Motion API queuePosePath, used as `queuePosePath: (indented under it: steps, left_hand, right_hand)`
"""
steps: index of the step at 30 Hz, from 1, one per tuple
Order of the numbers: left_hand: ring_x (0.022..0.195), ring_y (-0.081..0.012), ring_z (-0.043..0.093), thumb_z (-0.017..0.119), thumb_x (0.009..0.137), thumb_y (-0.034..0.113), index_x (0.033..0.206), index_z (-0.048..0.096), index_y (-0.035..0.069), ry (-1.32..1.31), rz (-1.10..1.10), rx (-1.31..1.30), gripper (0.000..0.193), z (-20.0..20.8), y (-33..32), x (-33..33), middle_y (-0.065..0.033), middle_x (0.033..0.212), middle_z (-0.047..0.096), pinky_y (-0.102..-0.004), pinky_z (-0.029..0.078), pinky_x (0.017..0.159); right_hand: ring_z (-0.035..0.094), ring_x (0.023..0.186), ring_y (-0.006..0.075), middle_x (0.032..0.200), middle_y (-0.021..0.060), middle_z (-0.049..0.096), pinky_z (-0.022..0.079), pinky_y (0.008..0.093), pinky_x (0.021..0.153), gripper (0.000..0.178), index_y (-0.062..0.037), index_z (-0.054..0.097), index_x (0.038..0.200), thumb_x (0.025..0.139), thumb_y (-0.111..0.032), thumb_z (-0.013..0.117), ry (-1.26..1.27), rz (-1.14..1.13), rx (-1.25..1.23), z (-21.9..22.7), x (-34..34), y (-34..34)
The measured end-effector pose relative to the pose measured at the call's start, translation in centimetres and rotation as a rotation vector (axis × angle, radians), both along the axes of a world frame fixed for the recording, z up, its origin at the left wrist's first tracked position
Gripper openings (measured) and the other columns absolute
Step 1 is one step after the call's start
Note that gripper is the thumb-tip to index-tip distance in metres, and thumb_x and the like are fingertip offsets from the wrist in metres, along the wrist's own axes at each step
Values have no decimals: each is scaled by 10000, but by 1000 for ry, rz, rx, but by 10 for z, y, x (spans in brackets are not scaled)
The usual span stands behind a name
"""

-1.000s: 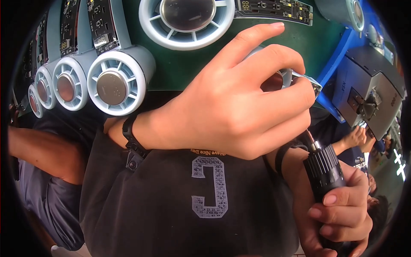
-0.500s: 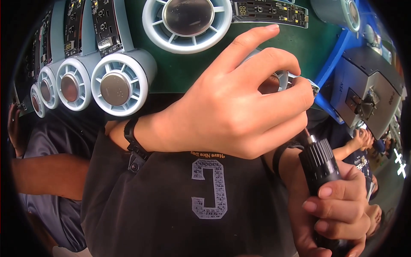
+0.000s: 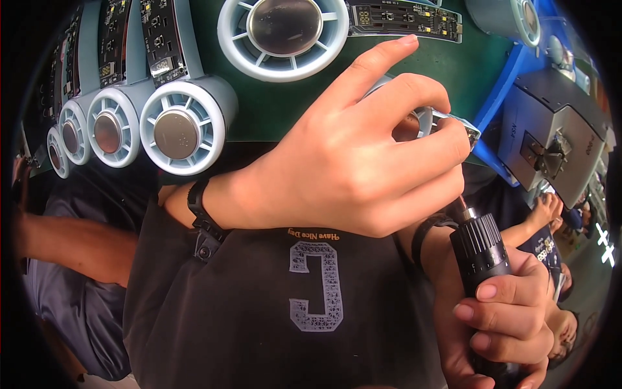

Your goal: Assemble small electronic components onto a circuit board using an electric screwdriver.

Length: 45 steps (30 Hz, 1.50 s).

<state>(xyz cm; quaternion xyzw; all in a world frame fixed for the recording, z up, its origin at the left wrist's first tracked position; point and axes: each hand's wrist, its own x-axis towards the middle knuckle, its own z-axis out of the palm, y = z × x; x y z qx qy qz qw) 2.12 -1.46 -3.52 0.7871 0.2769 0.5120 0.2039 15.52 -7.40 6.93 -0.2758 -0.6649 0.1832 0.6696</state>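
My left hand (image 3: 363, 155) reaches across with its fingers curled over a light-blue round housing (image 3: 424, 122), whose metal disc and board end show between the fingers. The palm side and the fingertips' exact hold are hidden. At the lower right my right hand (image 3: 508, 311) wraps around a black electric screwdriver (image 3: 481, 246). Its bit (image 3: 462, 202) points up toward the left hand's lower fingers, and the tip is hidden behind them. A similar light-blue housing (image 3: 285, 68), with a spoked ring and a metal disc, lies just beyond, its black circuit board (image 3: 405, 21) stretching to the right.
Several more light-blue housings (image 3: 217, 133) with boards stand in a row at the left on the green mat (image 3: 259, 120). Another housing (image 3: 508, 19) lies at the far right. Beside it are a blue edge (image 3: 499, 87) and a grey box-like device (image 3: 557, 142). Other people sit on both sides.
The screwdriver and my right hand have shifted slightly left. My left hand keeps nearly the same pose. The arm of the person at the left has moved a little.
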Motion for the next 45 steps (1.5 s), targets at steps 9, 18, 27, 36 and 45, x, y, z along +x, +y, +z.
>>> queuePosePath:
  steps: [9, 18, 27, 36, 45]
  left_hand:
    - [900, -227, 674, 710, 697, 130, 735, 645, 115, 6, -13, 40, 77, -2, 1, -1, 13, 893, 622, -599, 550, 1069]
    - [884, -230, 673, 724, 691, 165, 750, 677, 104, 42, -17, 34, 96, 5, 4, -5, 2, 846, 610, -614, 545, 1070]
    - [838, -243, 753, 786, 605, 125, 772, 776, 35, 43, -31, 4, 190, 20, -1, -10, 5, 853, 714, -634, 521, 1095]
    - [805, -231, 668, 751, 640, 129, 769, 679, 7, 59, 27, 101, 192, 17, 2, -16, -72, 789, 621, -516, 622, 935]
    - [938, -201, 749, 872, 700, 118, 922, 829, 58, 104, -33, 36, 233, 17, 3, -25, 5, 1000, 786, -491, 572, 1017]
  right_hand:
    - [552, 500, 194, 843, 56, 534, 542, 369, 506, 483, -92, 452, 1499, 1080, -313, 545, -23, -25, -41, 2, 3, -6]
    - [555, 509, 191, 845, 55, 538, 565, 366, 481, 474, -92, 465, 1494, 1077, -290, 575, -28, 13, -35, 1, 2, -3]
    - [564, 511, 198, 837, 58, 548, 566, 370, 481, 481, -102, 469, 1486, 1058, -290, 581, -43, -39, -87, 5, -2, -11]
    - [576, 517, 184, 850, 43, 559, 559, 342, 494, 477, -100, 464, 1481, 1064, -301, 579, -49, 21, -59, 2, 1, -9]
    - [565, 517, 158, 850, 24, 545, 524, 320, 477, 449, -75, 482, 1448, 1089, -316, 601, 174, 34, 94, -9, 1, 9]
